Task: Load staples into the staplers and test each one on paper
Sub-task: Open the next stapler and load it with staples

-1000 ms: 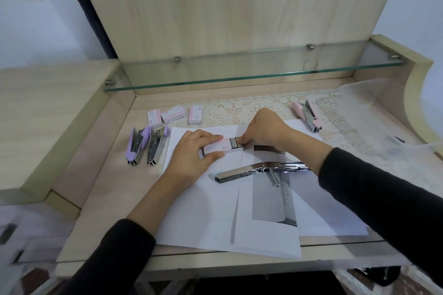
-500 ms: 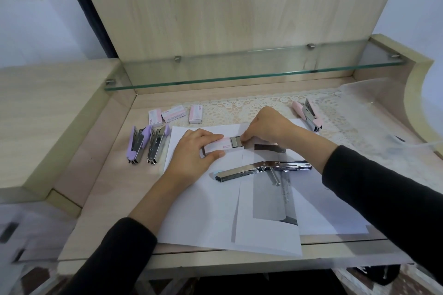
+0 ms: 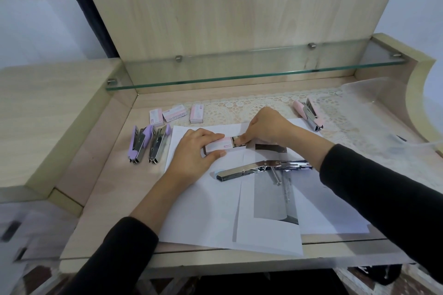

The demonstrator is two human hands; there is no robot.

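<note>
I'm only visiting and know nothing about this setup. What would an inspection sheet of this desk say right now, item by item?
Surface: wooden desk; lace mat at the back; paper sheets spread in front.
Job's things: silver stapler lying opened on the paper; purple staplers side by side on the left; pink stapler at back right; three spare boxes at the back.
Clutter: clear plastic sheet at the right.
Hands: left hand grips a staple box; right hand pinches the staples at its open end.
Cables: nothing seen.
Surroundings: glass shelf above the desk; wooden back panel.
</note>
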